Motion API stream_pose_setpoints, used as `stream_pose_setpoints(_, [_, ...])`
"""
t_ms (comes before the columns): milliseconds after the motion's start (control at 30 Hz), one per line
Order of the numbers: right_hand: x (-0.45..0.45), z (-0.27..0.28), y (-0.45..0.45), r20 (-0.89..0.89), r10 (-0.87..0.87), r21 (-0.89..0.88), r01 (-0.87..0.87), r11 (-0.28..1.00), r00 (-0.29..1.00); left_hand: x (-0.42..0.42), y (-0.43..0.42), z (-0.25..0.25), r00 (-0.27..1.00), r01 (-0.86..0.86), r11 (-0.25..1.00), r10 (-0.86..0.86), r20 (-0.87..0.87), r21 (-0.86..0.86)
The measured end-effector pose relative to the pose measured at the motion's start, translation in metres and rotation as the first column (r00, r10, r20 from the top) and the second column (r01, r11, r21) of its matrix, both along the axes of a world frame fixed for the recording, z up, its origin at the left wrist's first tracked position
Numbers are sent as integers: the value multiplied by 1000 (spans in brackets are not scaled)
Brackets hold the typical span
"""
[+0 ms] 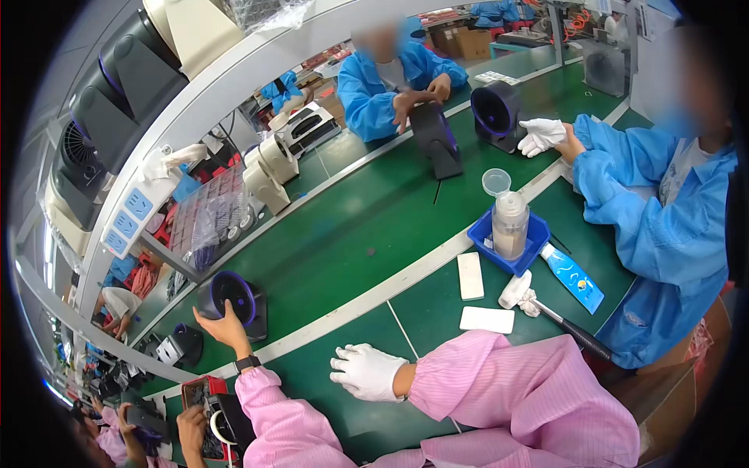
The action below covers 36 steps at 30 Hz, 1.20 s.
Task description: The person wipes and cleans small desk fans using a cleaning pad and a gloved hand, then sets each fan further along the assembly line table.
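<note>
My left hand [226, 329], bare with a dark wristband, is at the black fan housing [256, 318] with a purple inner ring. One finger reaches into the round opening and the thumb lies outside the rim, so the hand appears to grip it. That housing stands on the green conveyor belt [335, 242] at the left. My right hand [370, 373], in a white glove, lies palm down on the green worktable [328, 429] with fingers somewhat spread and nothing in it. Two white blocks [470, 276] [487, 320] lie to its right.
A blue tray [538, 242] holds a clear bottle [510, 226]. Near it lie a hammer [573, 331] with a wrapped head and a blue-white tube [573, 277]. Two co-workers in blue are by further black housings [434, 140]. A red box [195, 390] and another person's hand [191, 433] are lower left.
</note>
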State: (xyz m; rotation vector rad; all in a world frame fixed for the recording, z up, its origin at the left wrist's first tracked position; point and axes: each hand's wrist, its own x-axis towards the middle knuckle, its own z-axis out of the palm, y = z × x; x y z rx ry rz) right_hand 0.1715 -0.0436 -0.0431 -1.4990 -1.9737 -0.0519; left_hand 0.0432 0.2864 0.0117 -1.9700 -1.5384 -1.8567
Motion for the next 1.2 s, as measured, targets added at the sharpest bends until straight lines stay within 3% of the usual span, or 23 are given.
stream_pose_setpoints(100, [-1, -5, 2, -10, -3, 26, 3, 1000, 1000, 2, 8, -7, 972, 120, 993, -115, 203, -10])
stream_pose_setpoints(200, [-1, -6, 2, -6, -6, 8, 6, 1000, 1000, -5, 7, -11, 946, 59, 996, -35, 324, -64])
stream_pose_setpoints(233, [1, -6, 2, -3, -4, 13, 4, 1000, 1000, -3, -3, -3, 913, 144, 988, -111, 393, -56])
stream_pose_setpoints(300, [0, -7, 3, 3, 9, 11, -9, 1000, 1000, -11, 20, -9, 923, 162, 986, -165, 348, 38])
stream_pose_setpoints(333, [0, -1, 2, 2, 35, -74, -35, 997, 999, -6, 12, -10, 859, 330, 943, -323, 396, 52])
stream_pose_setpoints(400, [0, 11, 0, 61, 82, 222, -93, 971, 995, 6, -31, 8, 657, 618, 780, -580, 481, 96])
stream_pose_setpoints(500, [-8, 52, -19, 112, 176, 497, -208, 843, 978, 26, -129, 30, 393, 855, 517, -698, 599, 42])
stream_pose_setpoints(567, [-11, 85, -28, 200, 59, 688, -183, 703, 978, 25, -181, 33, 210, 956, 291, -745, 634, 24])
stream_pose_setpoints(600, [4, 136, -53, 255, -108, 621, -77, 780, 961, 23, -201, 31, 257, 959, 279, -763, 593, -57])
stream_pose_setpoints(633, [7, 155, -57, 144, -233, 598, 103, 795, 962, 22, -222, 30, 298, 954, 268, -784, 544, -136])
stream_pose_setpoints(667, [16, 179, -59, 54, -301, 437, 249, 864, 952, 22, -241, 33, 255, 967, 226, -807, 533, -120])
stream_pose_setpoints(700, [25, 183, -58, -129, -251, 381, 281, 881, 959, 22, -252, 32, 213, 977, 188, -826, 522, -101])
stream_pose_setpoints(767, [31, 172, -49, -203, -301, 143, 332, 932, 932, 26, -265, 21, 119, 988, 52, -847, 518, -143])
stream_pose_setpoints(800, [35, 169, -48, -183, -272, -3, 276, 961, 945, 26, -263, 17, 126, 978, 43, -901, 416, -205])
stream_pose_setpoints(833, [38, 169, -48, -165, -244, -143, 221, 965, 956, 32, -265, 14, 204, 974, 146, -904, 376, -176])
stream_pose_setpoints(900, [31, 174, -51, -118, -310, -146, 292, 945, 943, 24, -259, 36, 189, 981, 188, -982, -17, 55])
stream_pose_setpoints(933, [25, 176, -53, -86, -330, -138, 317, 939, 940, 11, -263, 51, 187, 974, 171, -977, -104, 145])
stream_pose_setpoints(1000, [14, 171, -57, 23, -384, -91, 385, 919, 923, -9, -277, 82, 187, 937, 119, -965, -184, 328])
stream_pose_setpoints(1200, [6, 170, -65, 65, -359, -47, 363, 931, 931, -22, -309, 139, 333, 723, 79, -911, -245, 687])
